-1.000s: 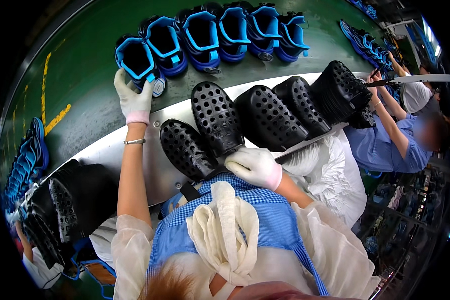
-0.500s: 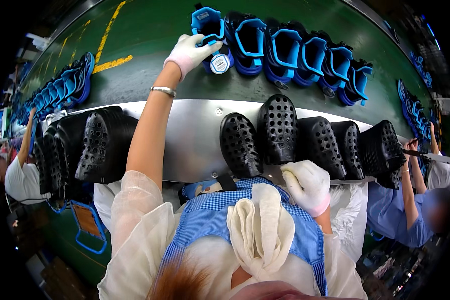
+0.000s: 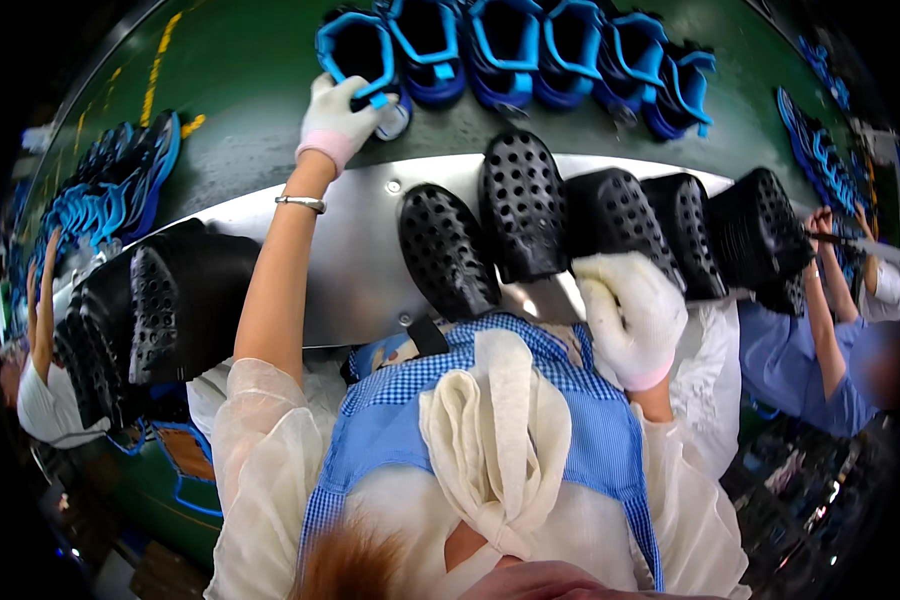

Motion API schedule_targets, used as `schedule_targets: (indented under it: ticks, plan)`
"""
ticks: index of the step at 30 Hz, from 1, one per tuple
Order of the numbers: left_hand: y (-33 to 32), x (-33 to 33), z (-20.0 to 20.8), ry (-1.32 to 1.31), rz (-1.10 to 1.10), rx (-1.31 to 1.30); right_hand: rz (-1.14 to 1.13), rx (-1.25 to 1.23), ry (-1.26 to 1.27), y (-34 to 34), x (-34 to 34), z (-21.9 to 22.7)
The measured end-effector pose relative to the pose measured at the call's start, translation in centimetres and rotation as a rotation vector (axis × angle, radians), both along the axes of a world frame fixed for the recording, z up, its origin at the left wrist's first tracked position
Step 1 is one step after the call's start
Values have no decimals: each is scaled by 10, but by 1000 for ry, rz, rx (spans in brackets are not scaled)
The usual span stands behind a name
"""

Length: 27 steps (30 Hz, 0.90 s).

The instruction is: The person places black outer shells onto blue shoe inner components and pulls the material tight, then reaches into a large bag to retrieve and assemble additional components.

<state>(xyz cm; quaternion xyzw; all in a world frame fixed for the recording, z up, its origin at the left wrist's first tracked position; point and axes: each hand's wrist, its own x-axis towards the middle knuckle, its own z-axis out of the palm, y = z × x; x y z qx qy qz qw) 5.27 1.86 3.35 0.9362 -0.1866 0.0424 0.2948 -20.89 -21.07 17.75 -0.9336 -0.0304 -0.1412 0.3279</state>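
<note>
Pinching the heel rim of the black-and-blue shoe (image 3: pixel 358 50) at the left end of the row (image 3: pixel 500 85) on the green table (image 3: pixel 240 130) with the gloved left hand (image 3: pixel 338 118), curling the gloved right hand (image 3: pixel 635 310) loosely beside a black perforated form (image 3: pixel 620 215), impossible to tell whether around anything

the left arm (image 3: pixel 275 275) stretches nearly straight across the silver counter (image 3: pixel 355 265), its gloved left hand (image 3: pixel 342 118) beyond the far edge, thumb and fingers parted. the gloved right hand (image 3: pixel 635 318) curls loosely at the counter's near edge.
</note>
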Motion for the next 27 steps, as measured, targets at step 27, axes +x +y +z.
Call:
schedule_targets:
  ticks: [27]
  plan:
    - [-34,-52,-15,154,-48,-617,-443,-635,192,-210,-60,95]
